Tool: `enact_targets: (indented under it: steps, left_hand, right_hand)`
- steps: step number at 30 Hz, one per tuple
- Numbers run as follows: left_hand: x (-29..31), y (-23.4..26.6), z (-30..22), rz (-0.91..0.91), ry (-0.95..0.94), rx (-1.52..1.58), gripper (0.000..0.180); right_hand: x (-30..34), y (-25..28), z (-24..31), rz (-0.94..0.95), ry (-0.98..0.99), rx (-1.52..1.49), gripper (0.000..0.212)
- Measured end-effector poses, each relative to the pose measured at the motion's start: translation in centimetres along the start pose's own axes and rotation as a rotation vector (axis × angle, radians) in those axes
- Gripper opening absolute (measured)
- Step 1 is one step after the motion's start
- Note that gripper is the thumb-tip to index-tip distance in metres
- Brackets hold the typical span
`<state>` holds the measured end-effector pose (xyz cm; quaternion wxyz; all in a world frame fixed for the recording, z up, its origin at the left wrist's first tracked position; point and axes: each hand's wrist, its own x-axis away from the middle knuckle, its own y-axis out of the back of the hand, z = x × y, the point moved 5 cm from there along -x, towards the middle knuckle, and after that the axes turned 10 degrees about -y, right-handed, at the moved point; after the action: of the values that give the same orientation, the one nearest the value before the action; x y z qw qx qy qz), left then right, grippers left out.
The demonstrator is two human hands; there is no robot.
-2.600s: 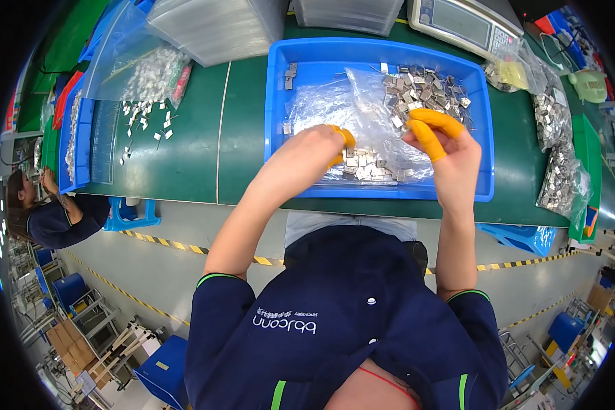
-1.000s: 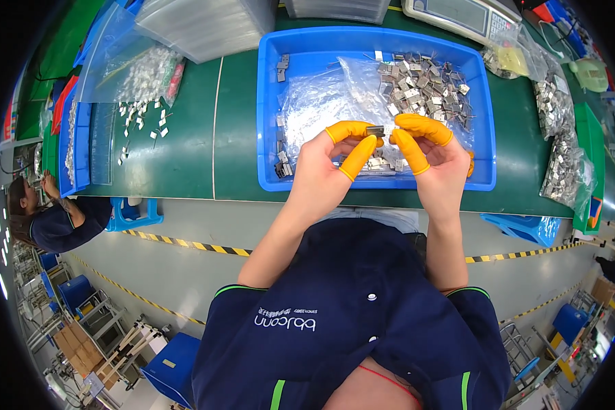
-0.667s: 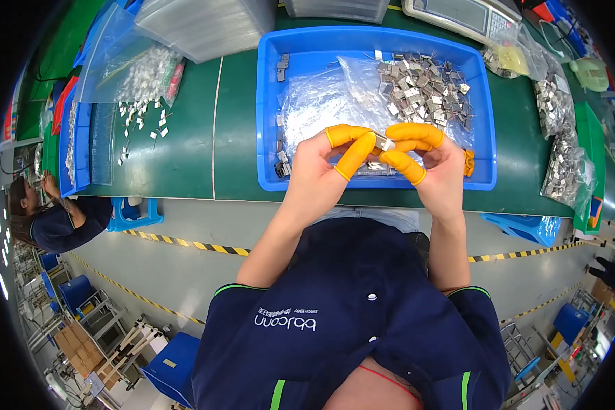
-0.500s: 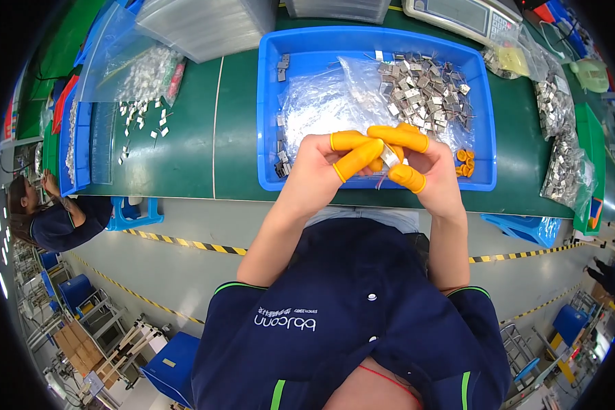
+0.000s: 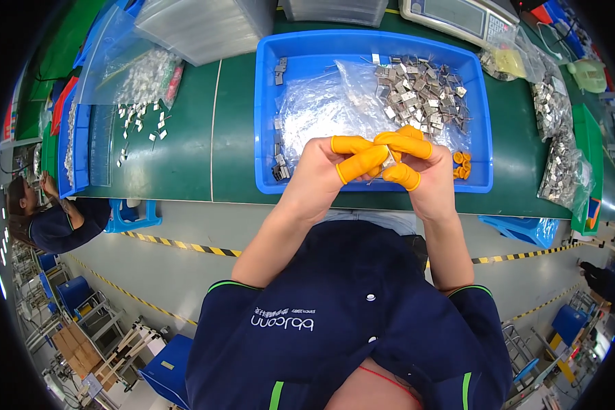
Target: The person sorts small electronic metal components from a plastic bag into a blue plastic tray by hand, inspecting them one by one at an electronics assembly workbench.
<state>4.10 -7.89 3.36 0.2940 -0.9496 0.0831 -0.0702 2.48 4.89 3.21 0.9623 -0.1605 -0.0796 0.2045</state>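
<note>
Far to my left a co-worker in a dark blue top (image 5: 61, 222) sits at the end of the green table (image 5: 191, 150). On that table lies a clear plastic bag of small white parts (image 5: 133, 72), with loose white pieces (image 5: 140, 130) scattered just beside it.

In front of me stands the wide blue plastic bin (image 5: 266, 109), lined with a crumpled clear plastic sheet (image 5: 321, 109). A short row of small dark metal clips (image 5: 278, 154) lies along its left inner wall, and a heap of small silvery metal stampings (image 5: 420, 92) fills its far right part.

My left hand (image 5: 324, 171), in orange rubber finger cots, is curled over the near rim of the bin, its thumb and forefinger pinched together. My right hand (image 5: 423, 171), cotted the same way, meets it, fingertips closed too. Between both pinches I hold one small silvery metal piece (image 5: 389, 158); it is mostly hidden by my fingers, so I cannot tell its long axis or which way it points.

A few spare orange finger cots (image 5: 462, 164) lie in the bin's near right corner. Further right, clear bags of more metal parts (image 5: 560, 157) rest on the table.
</note>
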Motion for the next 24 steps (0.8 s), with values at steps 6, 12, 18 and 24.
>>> enact_targets:
  steps: [6,12,18,24]
  left_hand:
    - [0.1,-0.6,0.5,-0.063,-0.033,-0.005,0.016]
    - [-1.0,0.5,-1.4,0.056,-0.067,-0.16,0.018]
    - [-1.5,4.0,-4.0,-0.023,-0.198,-1.493,0.018]
    - [-2.2,3.6,-1.6,0.105,-0.123,-1.623,0.025]
  right_hand:
    - [0.5,-0.4,0.1,-0.13,0.002,-0.12,0.033]
    - [-0.6,3.4,4.8,-0.226,0.163,0.36,0.032]
    - [-2.6,6.9,6.9,-0.564,0.213,1.546,0.03]
    - [-8.5,3.4,3.5,-0.176,0.348,1.367,0.026]
